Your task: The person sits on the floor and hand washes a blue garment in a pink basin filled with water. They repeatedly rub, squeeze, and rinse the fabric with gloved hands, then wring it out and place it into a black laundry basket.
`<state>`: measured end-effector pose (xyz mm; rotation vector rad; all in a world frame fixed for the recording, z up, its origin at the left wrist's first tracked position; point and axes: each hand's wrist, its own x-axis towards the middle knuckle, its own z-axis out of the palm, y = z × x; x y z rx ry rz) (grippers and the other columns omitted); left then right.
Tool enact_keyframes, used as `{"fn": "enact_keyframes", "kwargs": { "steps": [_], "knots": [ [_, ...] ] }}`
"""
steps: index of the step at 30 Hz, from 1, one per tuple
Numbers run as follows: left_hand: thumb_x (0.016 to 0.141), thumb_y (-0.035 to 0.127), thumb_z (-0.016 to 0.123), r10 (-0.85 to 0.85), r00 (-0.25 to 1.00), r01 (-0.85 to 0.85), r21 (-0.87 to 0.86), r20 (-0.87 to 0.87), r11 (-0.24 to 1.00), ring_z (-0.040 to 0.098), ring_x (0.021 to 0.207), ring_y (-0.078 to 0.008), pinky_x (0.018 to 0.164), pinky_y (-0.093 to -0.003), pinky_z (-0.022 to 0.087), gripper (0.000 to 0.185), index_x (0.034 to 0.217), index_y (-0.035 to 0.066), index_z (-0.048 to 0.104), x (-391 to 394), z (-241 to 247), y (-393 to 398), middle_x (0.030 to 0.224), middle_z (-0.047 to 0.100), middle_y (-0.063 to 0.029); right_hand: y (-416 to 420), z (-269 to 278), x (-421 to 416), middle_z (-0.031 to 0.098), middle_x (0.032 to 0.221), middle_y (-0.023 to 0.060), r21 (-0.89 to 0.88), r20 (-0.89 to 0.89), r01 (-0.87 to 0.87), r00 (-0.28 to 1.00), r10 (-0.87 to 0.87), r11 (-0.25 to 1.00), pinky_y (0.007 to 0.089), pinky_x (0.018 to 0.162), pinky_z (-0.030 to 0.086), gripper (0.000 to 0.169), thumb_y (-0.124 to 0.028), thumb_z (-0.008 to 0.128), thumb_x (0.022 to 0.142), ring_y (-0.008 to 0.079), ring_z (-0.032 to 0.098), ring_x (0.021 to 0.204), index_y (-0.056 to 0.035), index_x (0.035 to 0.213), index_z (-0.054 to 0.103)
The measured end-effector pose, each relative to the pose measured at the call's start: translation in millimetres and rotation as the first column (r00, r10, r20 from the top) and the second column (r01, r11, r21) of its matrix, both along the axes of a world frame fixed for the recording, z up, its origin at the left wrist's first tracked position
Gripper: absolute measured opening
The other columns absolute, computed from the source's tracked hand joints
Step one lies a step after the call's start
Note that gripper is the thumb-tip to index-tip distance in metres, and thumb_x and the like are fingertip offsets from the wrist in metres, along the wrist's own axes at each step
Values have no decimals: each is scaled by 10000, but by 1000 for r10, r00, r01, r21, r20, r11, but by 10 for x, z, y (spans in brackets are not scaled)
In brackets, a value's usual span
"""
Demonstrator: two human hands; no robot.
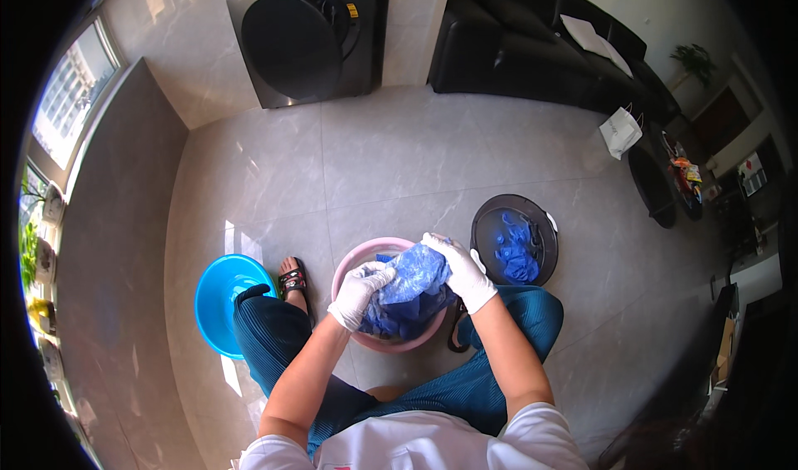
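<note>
A pink basin (381, 244) stands on the floor between my feet, with wet blue cloth (414, 275) in it and raised above it. White gloves cover both hands. My left hand (361, 292) grips the near left edge of the lifted cloth, thumb on top. At the cloth's upper right edge, my right hand (460, 270) holds on with its fingers at the top. Pale, soapy-looking streaks show on the stretched part between the hands. How much cloth or water lies lower in the basin is hidden.
To the left stands a bright blue basin (209, 305), partly behind my knee. A dark basin (482, 220) with blue clothing (519, 255) is at the right. Farther off are a front-loading washing machine (368, 46) with its round door ajar, a black sofa (467, 52) and a white paper bag (620, 133).
</note>
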<state>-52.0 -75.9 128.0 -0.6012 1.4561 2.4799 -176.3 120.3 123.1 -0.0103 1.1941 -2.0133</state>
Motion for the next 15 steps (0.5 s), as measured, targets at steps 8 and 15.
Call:
{"fn": "enact_keyframes", "kwargs": {
  "steps": [8, 15],
  "knots": [
    [1019, 205, 617, 165, 951, -188, -67, -261, 980, 596, 924, -98, 825, -278, 496, 183, 1076, 38, 664, -17, -322, -63, 994, 654, 2, -171, 113, 464, 629, 765, -16, 306, -624, 284, 781, -34, 909, 266, 650, 471, 199, -194, 651, 990, 59, 606, 739, -66, 838, 639],
    [1050, 201, 515, 52, 970, -142, -381, -236, 914, 615, 924, -114, 833, -293, 509, 227, 1065, 47, 681, -90, -712, 207, 1002, 673, 0, -635, 234, 752, 638, 661, 143, 235, -971, 504, 95, 217, 831, 460, 513, 494, 183, -213, 668, 913, 329, 640, 554, -105, 769, 637]
  ]
}}
